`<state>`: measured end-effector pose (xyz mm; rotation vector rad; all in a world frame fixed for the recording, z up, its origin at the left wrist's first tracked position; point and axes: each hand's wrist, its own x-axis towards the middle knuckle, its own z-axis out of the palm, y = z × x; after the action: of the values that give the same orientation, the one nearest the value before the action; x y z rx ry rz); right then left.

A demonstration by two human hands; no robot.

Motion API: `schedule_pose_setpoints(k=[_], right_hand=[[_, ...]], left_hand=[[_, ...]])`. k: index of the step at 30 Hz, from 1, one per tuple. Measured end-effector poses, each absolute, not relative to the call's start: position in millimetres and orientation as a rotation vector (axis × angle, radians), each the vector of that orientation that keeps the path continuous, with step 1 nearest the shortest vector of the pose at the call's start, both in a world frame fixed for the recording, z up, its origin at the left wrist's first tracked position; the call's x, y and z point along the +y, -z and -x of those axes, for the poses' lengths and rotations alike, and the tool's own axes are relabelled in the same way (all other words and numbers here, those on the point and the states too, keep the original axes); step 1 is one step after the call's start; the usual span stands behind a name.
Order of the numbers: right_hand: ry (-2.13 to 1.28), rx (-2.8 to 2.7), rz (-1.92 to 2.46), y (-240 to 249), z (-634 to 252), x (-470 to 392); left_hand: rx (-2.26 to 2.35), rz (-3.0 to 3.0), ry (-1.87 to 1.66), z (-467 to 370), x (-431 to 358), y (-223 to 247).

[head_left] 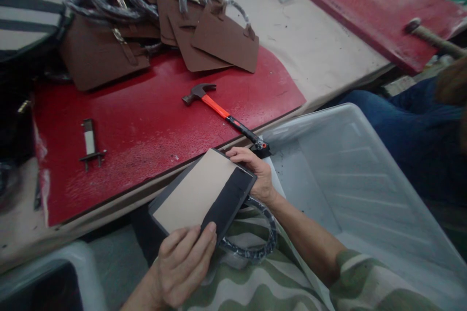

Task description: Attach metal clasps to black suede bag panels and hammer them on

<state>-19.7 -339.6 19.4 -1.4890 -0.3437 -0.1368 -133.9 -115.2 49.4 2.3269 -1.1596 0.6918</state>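
Observation:
A flat black panel with a beige face [197, 189] is tilted over my lap, just off the table's front edge. At its lower edge my left hand [188, 260] grips it, fingers lying on the black strip. My right hand [255, 172] holds the upper right corner, its thumb and fingers closed on the edge. A plastic-wrapped black handle [270, 233] loops out from the panel's right side. Beyond the panel, a claw hammer [219, 108] with an orange and black handle lies on the red board [153, 141].
Brown bag pieces [226, 34] with wrapped handles are piled at the back left. A small metal tool [89, 141] lies on the board's left. To the right stands a grey bin [350, 180], with a person's blue-clad leg [397, 136] beyond it. Another red board [365, 0] lies behind.

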Motion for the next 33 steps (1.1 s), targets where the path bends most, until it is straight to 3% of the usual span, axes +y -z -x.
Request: schedule_pose_setpoints(k=[11,18,21,25,29,33], right_hand=[[0.161,-0.457,1.594,-22.8,15.7,-347.1],[-0.077,-0.158,1.812,-22.0,6.5,-314.2],[-0.07,0.005,2.033,-18.6,-3.2,-283.8],[-0.111,0.052,2.285,-20.1,-12.8,-266.9],[-0.181,0.022,2.296,-26.6,-16.5,-268.2],[-0.248,-0.031,2.478,-36.4,-21.3,-266.5]], left_hand=[[-0.916,-2.286,-0.568,144.1,-110.6,-49.0],[0.322,-2.041,-0.67,86.9,-98.4,-41.3],[0.507,-2.039,-0.542,44.3,-80.5,-32.7],[0.397,-2.499,-0.619,28.0,-76.2,-38.5],[-0.068,-2.703,-0.823,27.8,-89.8,-48.1],[-0.453,-2.768,-0.501,8.7,-95.6,-39.8]])
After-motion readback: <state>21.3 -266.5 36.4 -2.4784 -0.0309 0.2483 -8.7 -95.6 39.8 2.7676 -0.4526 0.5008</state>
